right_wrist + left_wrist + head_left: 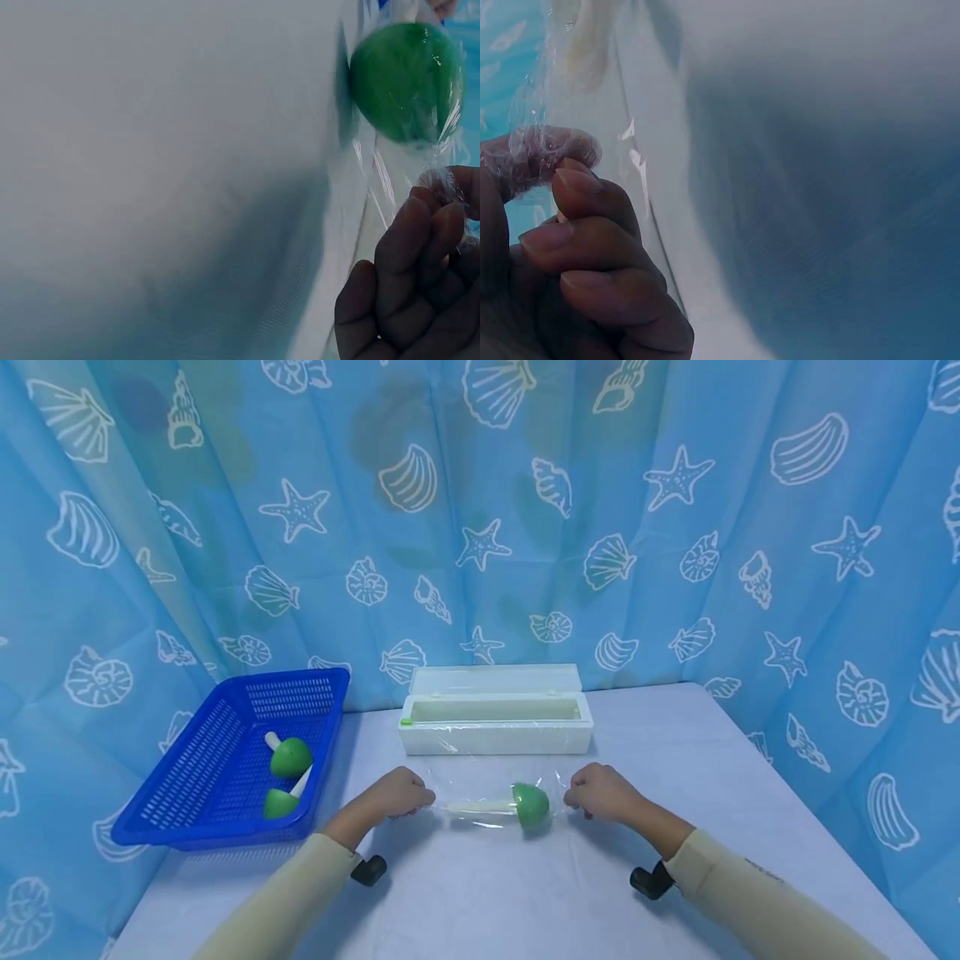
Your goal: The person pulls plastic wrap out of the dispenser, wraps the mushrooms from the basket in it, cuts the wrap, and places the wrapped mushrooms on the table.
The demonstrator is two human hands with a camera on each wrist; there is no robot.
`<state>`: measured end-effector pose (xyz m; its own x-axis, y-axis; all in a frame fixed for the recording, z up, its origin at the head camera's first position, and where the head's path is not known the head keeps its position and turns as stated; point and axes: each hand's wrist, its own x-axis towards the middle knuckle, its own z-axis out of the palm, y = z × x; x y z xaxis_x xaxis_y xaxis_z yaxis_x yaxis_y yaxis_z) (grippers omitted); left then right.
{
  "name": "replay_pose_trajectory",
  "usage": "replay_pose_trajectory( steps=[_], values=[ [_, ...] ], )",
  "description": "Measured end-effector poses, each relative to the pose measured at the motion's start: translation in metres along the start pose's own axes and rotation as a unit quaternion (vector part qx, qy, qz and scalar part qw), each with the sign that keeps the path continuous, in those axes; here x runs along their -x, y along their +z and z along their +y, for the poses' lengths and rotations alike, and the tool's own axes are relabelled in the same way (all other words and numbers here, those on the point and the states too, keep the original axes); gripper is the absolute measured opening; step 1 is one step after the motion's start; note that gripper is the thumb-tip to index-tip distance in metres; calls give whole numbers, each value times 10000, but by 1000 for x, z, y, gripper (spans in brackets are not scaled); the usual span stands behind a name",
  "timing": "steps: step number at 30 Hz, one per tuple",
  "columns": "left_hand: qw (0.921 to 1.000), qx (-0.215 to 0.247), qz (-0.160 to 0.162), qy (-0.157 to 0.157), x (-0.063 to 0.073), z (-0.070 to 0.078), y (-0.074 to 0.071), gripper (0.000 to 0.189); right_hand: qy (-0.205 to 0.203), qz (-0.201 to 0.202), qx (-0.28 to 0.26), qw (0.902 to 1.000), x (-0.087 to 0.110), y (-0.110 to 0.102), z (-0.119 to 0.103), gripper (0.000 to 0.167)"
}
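A toy mushroom with a green cap (531, 806) and a long pale stem (483, 807) lies sideways between the hands, wrapped in clear plastic wrap (384, 180). My left hand (401, 791) pinches the gathered wrap at the stem end. At the cap end, my right hand (600, 791) pinches the other twisted end. In the left wrist view, film covers the tip of a finger (577, 146), and the blurred stem shows above. The right wrist view has the cap just beyond the fingers, with creased film running from it into their grip.
Behind the hands stands a white plastic wrap dispenser (495, 741), its lid raised, with a small green piece (407, 722) at its left end. A blue basket (217, 831) on the left holds two more green-capped mushrooms (291, 758). A shell-patterned curtain (480, 610) hangs behind the white table (495, 902).
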<state>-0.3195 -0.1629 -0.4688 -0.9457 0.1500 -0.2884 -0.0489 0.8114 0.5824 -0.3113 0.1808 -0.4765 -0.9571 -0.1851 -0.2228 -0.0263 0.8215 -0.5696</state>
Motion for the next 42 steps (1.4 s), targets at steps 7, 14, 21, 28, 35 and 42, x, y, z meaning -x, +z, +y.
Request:
replay_pose_trajectory(
  steps=[7,14,21,28,35,42],
  values=[
    [9993,15,12,-376,-36,-3,-2,28,228,-49,-33,9997,-36,1,3,28],
    [9986,-283,312,-315,-49,-9,3,28,-64,374,178,9991,-54,7,6,27],
    [9982,-302,514,23,-49,-8,5,30,-311,448,146,9984,-60,5,20,6],
    [9979,610,208,-39,-42,-11,-11,25,-105,64,-1759,9843,-55,-6,18,31],
    [9953,950,136,124,-53,-8,-10,36,-390,24,-1441,9888,-51,0,9,20],
    [9933,1146,-64,112,-53,-8,2,13,-692,-300,-923,9929,-40,7,14,12]
  ],
)
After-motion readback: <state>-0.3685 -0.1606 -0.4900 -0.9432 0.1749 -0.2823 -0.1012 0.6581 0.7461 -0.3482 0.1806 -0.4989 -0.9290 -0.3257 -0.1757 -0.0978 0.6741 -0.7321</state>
